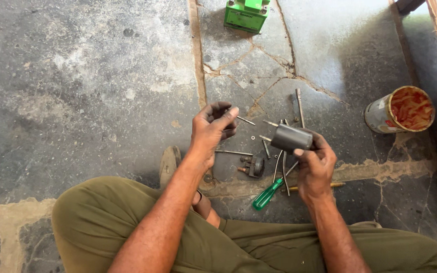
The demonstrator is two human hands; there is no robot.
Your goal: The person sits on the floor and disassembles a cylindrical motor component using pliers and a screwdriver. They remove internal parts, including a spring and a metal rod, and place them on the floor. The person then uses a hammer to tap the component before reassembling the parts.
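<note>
My right hand (315,169) grips a small dark cylindrical motor housing (290,137) with two studs sticking out of its left end. My left hand (212,129) is raised just left of it, fingers curled around a small part with a thin metal pin (245,120) poking out to the right. Below the two hands, on the stone floor, lie a green-handled screwdriver (267,194), a small dark brush-holder part (253,165), a spring (266,148), thin rods and a washer.
A green battery (246,14) stands at the top of the floor. An open rusty tin (401,109) lies on its side at the right. A long bolt (299,106) lies above the motor. My legs in olive trousers (102,222) fill the bottom, a foot beside them.
</note>
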